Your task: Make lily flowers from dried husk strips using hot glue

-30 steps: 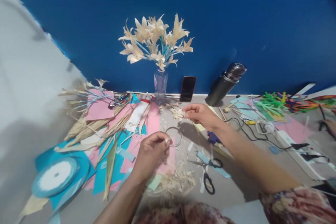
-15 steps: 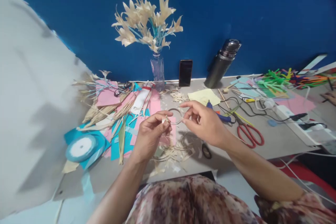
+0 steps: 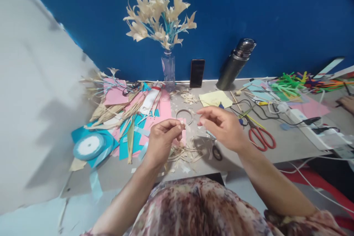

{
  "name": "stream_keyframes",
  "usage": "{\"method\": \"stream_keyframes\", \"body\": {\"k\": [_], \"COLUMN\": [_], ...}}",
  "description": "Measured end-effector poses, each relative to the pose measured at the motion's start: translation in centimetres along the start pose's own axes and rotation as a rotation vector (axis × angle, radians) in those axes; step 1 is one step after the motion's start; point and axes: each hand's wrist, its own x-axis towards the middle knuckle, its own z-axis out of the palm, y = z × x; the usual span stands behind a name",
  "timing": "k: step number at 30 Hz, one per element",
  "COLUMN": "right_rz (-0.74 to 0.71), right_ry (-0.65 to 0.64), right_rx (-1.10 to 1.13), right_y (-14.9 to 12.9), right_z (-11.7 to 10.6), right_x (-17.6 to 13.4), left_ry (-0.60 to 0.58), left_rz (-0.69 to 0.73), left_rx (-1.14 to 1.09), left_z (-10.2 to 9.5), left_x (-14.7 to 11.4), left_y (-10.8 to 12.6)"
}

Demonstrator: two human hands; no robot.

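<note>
Where blue wall [image 3: 221, 11] meets littered table [image 3: 293, 145], left grip [image 3: 166, 135] pinches a pale scrap [image 3: 182, 122]; right grip [image 3: 222, 127] gapes.

Loc.: craft workspace, home or workshop n/d. Evid.: table [image 3: 293, 147] vs. blue wall [image 3: 235, 7] w/ red-hdl. scissors [image 3: 256, 128], ribbon roll [image 3: 88, 146], col. paper [image 3: 312, 108], pale flwrs. [image 3: 159, 14] in clr. bottle [image 3: 168, 67], pwr. strip [image 3: 306, 132]. Co-worker's hand [image 3: 347, 103] @ R edge, so shared.

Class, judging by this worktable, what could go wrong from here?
The small pale piece held by the left hand might slip into the scraps below. The tall flowers might topple their slim bottle if bumped. The red-handled scissors lie beside the right forearm, which could knock them.
</note>
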Motion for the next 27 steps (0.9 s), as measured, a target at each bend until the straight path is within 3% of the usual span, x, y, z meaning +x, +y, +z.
{"method": "stream_keyframes", "body": {"k": [2,6,9,11,14,17,19,22,27], "right_rz": [-0.138,-0.504,-0.601,-0.527,-0.2,0.149,0.274,0.301,0.153], "right_ry": [0.079,0.002,0.005,0.036,0.037,-0.053,-0.117,-0.14,0.018], "right_rx": [-0.099,-0.375,-0.435,-0.31,0.051,0.428,0.587,0.632,0.492], "right_y": [0.6,1.3,1.5,1.6,1.9,2.0,2.0,1.9,1.8], "right_z": [0.0,0.5,0.9,1.1,1.2,1.3,1.3,1.1,0.7], "right_x": [-0.4,-0.5,-0.1,0.0,0.2,0.5,0.6,0.7,0.0], "left_ry": [0.002,-0.003,-0.028,-0.05,-0.079,-0.118,-0.14,-0.125,-0.138], "left_rz": [-0.013,-0.025,-0.048,-0.051,-0.011,0.082,0.153,0.318,0.526], "left_rx": [-0.033,-0.045,-0.068,-0.09,-0.066,0.084,0.191,0.357,0.528], "left_z": [0.0,0.4,0.5,0.5,0.2,0.0,0.0,0.1,0.0], "left_x": [0.1,0.2,0.2,0.1,0.1,0.1,0.1,0.3,0.4], "left_y": [-0.1,-0.2,-0.4,-0.5,-0.6,-0.3,-0.1,0.3,0.7]}}
